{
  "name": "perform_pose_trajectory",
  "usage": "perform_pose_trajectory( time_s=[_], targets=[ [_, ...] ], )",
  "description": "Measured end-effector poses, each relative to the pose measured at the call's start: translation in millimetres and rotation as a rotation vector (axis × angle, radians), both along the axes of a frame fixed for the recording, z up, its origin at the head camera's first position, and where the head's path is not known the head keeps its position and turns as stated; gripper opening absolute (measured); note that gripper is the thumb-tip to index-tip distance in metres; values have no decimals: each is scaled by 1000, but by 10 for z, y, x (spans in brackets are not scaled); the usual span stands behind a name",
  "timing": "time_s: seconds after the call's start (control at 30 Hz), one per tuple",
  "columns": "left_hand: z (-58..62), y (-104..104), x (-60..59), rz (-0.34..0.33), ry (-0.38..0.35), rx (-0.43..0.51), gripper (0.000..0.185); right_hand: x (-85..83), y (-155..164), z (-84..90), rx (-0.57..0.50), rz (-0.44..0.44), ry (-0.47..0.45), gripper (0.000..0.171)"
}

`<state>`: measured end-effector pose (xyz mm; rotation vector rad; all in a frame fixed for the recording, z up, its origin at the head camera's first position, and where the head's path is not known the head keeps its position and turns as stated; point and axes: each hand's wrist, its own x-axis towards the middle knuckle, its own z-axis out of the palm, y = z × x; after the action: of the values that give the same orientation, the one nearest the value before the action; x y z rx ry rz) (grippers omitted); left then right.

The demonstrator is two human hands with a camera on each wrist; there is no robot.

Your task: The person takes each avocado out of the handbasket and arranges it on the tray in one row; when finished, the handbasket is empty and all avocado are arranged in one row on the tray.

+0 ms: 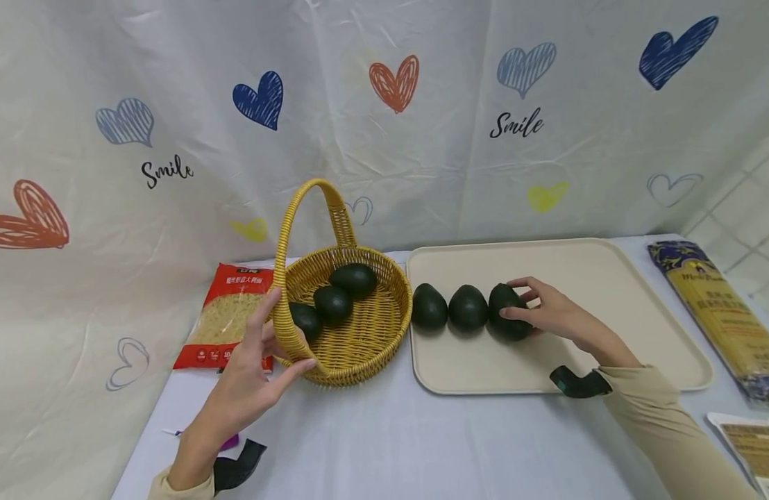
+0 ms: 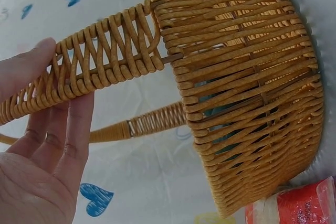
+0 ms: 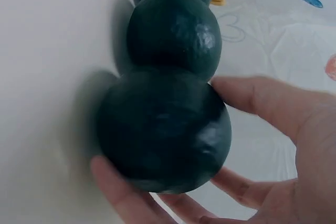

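My right hand [image 1: 556, 316] grips a dark green avocado [image 1: 503, 305] on the beige tray [image 1: 565, 267], with thumb and fingers around its sides. Just left of it, two more avocados stand in a row, a middle one [image 1: 468, 307] and an end one [image 1: 429, 307] by the tray's left edge. With its thumb on one side and fingers on the other, my left hand [image 1: 241, 378] holds the handle [image 2: 105, 56] of a yellow wicker basket [image 1: 393, 333]. Three avocados lie inside the basket, among them one [image 1: 353, 279] at the back.
Left of the basket lies a red pasta bag [image 1: 218, 312]. A long noodle pack [image 1: 722, 312] sits right of the tray, with another packet [image 1: 756, 448] nearer the front. A white cloth [image 1: 397, 173] with hearts hangs behind the table. A purple item [image 1: 230, 442] lies near my left wrist.
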<state>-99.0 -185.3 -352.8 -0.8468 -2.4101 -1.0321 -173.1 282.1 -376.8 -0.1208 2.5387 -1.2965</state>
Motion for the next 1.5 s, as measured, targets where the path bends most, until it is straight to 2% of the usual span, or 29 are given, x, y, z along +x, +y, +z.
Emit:
perform_pose_trajectory(
  time_s=[0.17, 0.4, 0.7, 1.03, 1.33, 1.5],
  targets=[
    [-9, -4, -1, -8, 12, 8, 125, -42, 20, -44, -31, -36, -6, 75],
    [-13, 11, -6, 4, 12, -2, 125, -63, 57, -78, -60, -36, -13, 76],
    [-5, 6, -1, 9, 2, 2, 126, -106, 112, -15, 4, -46, -18, 82],
    [4, 11, -18, -15, 10, 13, 125, -86, 259, 83, 74, -78, 42, 81],
    [12, 10, -24, -22, 16, 11, 125, -67, 188, 32, 182, -24, 95, 79],
    [11, 3, -19, -32, 21, 8, 124, -87, 203, 73, 239, -19, 122, 70]
  ],
)
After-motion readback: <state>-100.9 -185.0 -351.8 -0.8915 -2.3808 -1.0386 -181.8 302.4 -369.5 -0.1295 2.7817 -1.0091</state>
